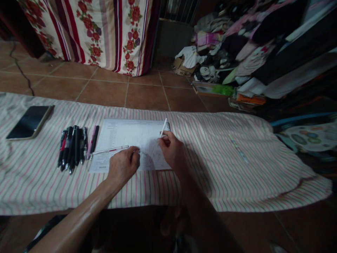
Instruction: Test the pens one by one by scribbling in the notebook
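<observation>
While I look from far away through the head camera, I see the right hand (171,147) grasping a white pen (163,128) between thumb and fingers, over the right part of a printed sheet (131,131). The left hand (122,164) rests on this sheet with curled fingers; whether it grips something, I cannot tell. One slim pen (110,150) lies on the sheet's left part, its end just beside the left hand. More pens (77,146) lie further left on the striped cloth (210,158), near a dark-screened device (30,121).
</observation>
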`<action>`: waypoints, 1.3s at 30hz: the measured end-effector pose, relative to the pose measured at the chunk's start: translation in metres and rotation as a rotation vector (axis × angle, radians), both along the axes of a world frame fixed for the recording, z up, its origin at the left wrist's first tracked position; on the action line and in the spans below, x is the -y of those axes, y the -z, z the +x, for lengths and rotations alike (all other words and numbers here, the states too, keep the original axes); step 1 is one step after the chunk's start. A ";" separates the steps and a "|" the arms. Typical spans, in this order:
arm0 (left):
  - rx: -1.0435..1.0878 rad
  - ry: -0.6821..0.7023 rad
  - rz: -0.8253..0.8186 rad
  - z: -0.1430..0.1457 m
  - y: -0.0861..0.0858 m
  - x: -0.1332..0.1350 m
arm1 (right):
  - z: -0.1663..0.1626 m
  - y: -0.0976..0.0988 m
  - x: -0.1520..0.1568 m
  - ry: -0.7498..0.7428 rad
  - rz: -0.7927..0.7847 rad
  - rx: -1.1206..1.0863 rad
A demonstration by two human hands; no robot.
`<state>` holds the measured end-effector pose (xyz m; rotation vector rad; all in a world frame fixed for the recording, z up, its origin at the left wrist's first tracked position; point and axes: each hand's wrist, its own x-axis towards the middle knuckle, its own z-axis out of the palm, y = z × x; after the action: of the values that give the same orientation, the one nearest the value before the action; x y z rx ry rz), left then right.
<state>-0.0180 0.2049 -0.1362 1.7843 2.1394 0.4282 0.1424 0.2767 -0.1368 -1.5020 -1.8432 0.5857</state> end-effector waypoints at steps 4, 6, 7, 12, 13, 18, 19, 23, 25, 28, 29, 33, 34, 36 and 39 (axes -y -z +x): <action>0.015 -0.003 0.009 -0.001 0.001 0.000 | 0.005 0.002 -0.003 0.029 -0.023 -0.034; 0.023 -0.003 0.021 -0.001 0.002 0.000 | 0.007 0.004 -0.003 0.017 -0.021 -0.040; 0.027 -0.004 0.025 -0.001 0.002 0.000 | 0.008 0.004 -0.003 0.008 -0.023 -0.032; 0.024 -0.004 0.036 -0.002 0.004 0.001 | 0.010 0.003 -0.001 -0.052 -0.036 0.058; 0.022 -0.003 0.037 -0.002 0.004 0.001 | 0.010 0.003 -0.001 -0.068 -0.034 0.076; 0.021 -0.001 0.031 -0.002 0.004 0.000 | 0.011 0.004 0.000 -0.134 -0.021 0.128; 0.019 0.001 0.032 -0.002 0.004 0.000 | 0.010 0.004 0.000 -0.142 -0.017 0.137; 0.009 0.009 0.040 -0.001 0.005 0.001 | 0.008 0.007 0.002 -0.184 0.003 0.201; 0.010 0.005 0.038 -0.001 0.005 0.001 | 0.005 0.008 0.003 -0.208 0.013 0.240; 0.013 0.009 0.040 -0.001 0.004 0.001 | 0.002 0.010 0.005 -0.227 0.022 0.302; 0.012 0.012 0.041 -0.001 0.004 0.001 | 0.001 0.011 0.005 -0.232 0.024 0.320; 0.010 0.019 0.040 -0.001 0.004 0.001 | 0.000 0.013 0.006 -0.242 0.044 0.368; 0.009 0.020 0.037 -0.001 0.004 0.001 | 0.000 0.014 0.006 -0.243 0.047 0.375; 0.006 0.023 0.032 -0.001 0.004 0.002 | -0.001 0.014 0.006 -0.246 0.044 0.382; 0.014 0.037 0.029 -0.002 0.003 0.002 | -0.001 0.014 0.007 -0.246 0.032 0.388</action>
<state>-0.0197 0.2024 -0.1396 1.8278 2.0977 0.4642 0.1412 0.2699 -0.1510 -1.4530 -2.3460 0.3918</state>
